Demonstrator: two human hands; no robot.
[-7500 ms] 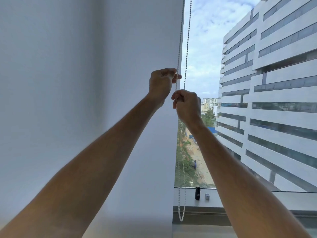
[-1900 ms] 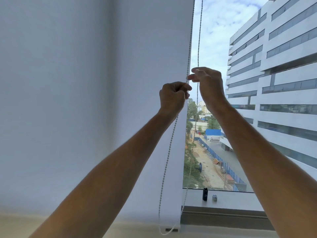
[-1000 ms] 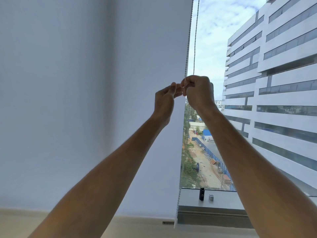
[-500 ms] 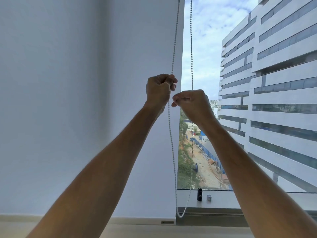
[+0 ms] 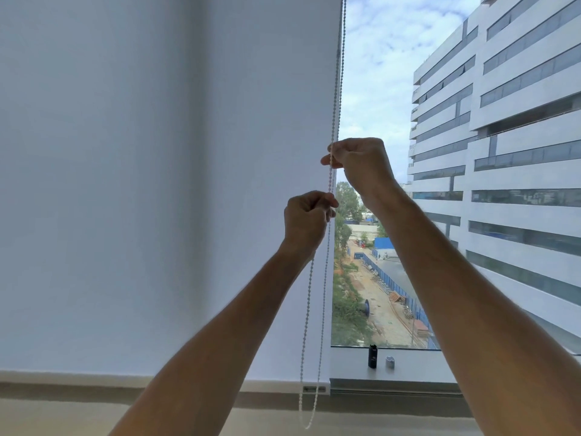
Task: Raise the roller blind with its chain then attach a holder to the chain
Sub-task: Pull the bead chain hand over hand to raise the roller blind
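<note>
A white roller blind (image 5: 163,184) covers the left of the window; its bottom bar (image 5: 276,388) hangs just above the sill. A white bead chain (image 5: 335,89) runs down the blind's right edge and ends in a loop near the floor. My right hand (image 5: 361,165) pinches the chain higher up, at the blind's edge. My left hand (image 5: 306,218) grips the chain just below it. A small black holder (image 5: 372,356) and a small grey piece (image 5: 390,362) stand on the window sill (image 5: 418,369).
Through the bare glass on the right I see a white office building (image 5: 503,152), a street and trees. A beige wall band runs under the sill.
My right hand has gone up above my left and taken a new pinch on the chain; my left hand has come down. The blind's bottom bar sits slightly higher.
</note>
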